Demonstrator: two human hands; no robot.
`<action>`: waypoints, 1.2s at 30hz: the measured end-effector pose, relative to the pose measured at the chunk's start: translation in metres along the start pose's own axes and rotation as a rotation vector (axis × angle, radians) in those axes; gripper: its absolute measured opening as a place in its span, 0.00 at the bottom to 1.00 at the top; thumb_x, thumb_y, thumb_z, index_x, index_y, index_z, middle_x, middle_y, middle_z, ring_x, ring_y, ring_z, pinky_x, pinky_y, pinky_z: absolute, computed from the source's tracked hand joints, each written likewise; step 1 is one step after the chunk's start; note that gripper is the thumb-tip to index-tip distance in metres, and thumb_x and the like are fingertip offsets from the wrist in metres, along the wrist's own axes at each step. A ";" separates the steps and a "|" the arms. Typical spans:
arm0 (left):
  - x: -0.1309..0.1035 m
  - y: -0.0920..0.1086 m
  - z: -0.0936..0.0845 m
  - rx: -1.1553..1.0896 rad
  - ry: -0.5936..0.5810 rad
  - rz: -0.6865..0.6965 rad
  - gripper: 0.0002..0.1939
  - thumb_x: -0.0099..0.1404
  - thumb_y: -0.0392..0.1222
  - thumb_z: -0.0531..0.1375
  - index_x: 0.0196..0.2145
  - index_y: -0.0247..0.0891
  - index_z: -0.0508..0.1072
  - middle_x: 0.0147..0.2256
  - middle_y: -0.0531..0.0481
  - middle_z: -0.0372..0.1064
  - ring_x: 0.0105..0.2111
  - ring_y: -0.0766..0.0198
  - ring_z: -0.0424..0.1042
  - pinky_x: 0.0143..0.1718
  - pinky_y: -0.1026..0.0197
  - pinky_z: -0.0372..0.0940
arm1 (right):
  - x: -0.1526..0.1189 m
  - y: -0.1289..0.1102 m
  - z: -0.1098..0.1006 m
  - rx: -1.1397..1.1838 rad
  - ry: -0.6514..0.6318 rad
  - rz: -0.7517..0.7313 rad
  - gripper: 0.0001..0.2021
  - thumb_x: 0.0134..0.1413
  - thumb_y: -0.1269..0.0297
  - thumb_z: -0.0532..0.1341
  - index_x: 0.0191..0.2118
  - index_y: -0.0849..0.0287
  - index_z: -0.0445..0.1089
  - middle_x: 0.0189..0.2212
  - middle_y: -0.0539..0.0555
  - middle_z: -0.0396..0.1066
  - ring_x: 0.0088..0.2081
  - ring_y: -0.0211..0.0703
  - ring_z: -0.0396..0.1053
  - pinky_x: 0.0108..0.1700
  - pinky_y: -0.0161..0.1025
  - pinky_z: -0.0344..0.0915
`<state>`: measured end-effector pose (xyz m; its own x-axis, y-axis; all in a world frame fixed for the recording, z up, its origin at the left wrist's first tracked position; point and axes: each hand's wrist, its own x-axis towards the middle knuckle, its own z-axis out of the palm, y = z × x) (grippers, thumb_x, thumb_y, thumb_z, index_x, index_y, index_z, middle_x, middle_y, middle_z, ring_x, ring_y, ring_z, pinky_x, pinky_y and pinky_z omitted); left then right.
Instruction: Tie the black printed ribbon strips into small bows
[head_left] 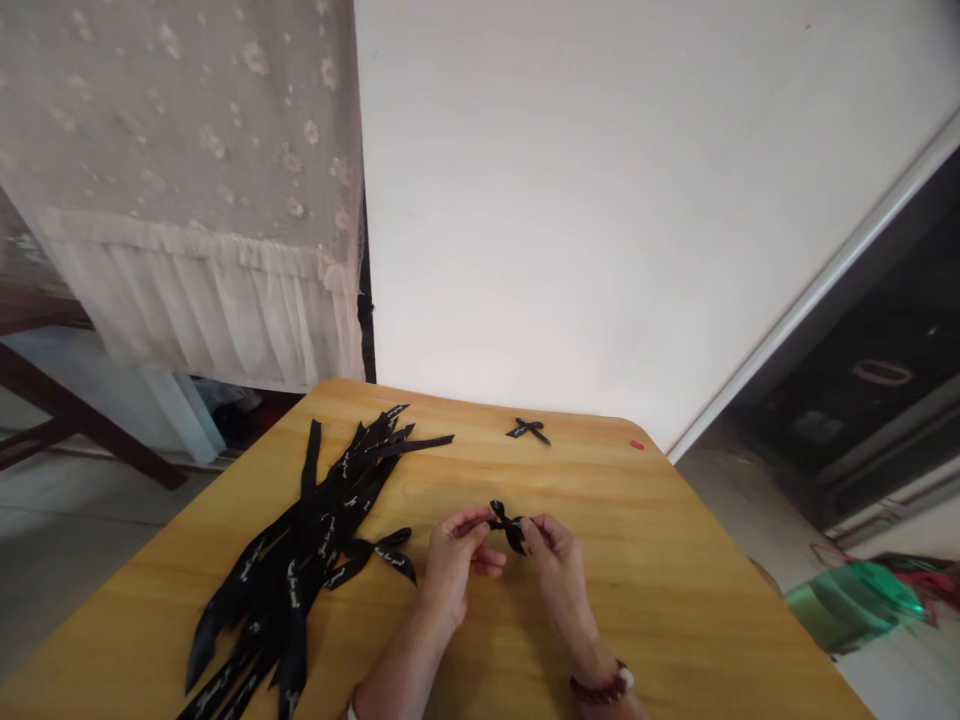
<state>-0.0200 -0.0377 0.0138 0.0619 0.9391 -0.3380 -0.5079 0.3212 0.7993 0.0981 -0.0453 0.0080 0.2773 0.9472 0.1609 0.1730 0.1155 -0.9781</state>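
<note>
Between my two hands, just above the wooden table (630,600), is a small black ribbon bow (511,528). My left hand (457,550) pinches its left side between thumb and fingers. On the right side, my right hand (551,550) grips the bow with thumb and forefinger. A heap of black ribbons (322,540) with white lettering lies to the left of my left hand. Beside that heap, nearer my left hand, rests a looped black ribbon (386,552). Another black bow (529,430) lies by the table's far edge.
A small red piece (637,445) lies at the table's far right corner. Behind the table rises a white panel (517,220), with a lace curtain (217,180) to its left. On the floor at right stands a green translucent container (855,605).
</note>
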 end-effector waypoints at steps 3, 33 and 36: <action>0.000 -0.001 0.001 -0.002 -0.029 -0.017 0.12 0.47 0.33 0.61 0.33 0.31 0.69 0.34 0.44 0.71 0.13 0.70 0.67 0.12 0.68 0.62 | 0.000 -0.001 0.000 0.012 -0.006 -0.001 0.13 0.45 0.58 0.57 0.17 0.59 0.59 0.14 0.45 0.56 0.20 0.34 0.54 0.22 0.31 0.52; 0.003 -0.013 0.004 0.191 -0.179 -0.079 0.07 0.44 0.35 0.61 0.25 0.31 0.71 0.21 0.47 0.71 0.21 0.62 0.71 0.21 0.62 0.66 | 0.010 -0.001 -0.003 -0.025 -0.188 -0.019 0.18 0.45 0.51 0.56 0.16 0.60 0.60 0.14 0.46 0.57 0.19 0.34 0.57 0.20 0.30 0.53; 0.002 -0.012 0.004 0.203 -0.203 -0.078 0.08 0.44 0.36 0.61 0.25 0.31 0.71 0.21 0.48 0.71 0.21 0.63 0.71 0.21 0.63 0.65 | 0.009 -0.005 -0.004 -0.036 -0.235 -0.012 0.14 0.43 0.55 0.59 0.17 0.60 0.61 0.14 0.46 0.59 0.20 0.35 0.58 0.21 0.30 0.55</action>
<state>-0.0104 -0.0391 0.0049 0.2750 0.9094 -0.3120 -0.3135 0.3916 0.8651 0.1033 -0.0385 0.0148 0.0476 0.9899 0.1337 0.2095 0.1210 -0.9703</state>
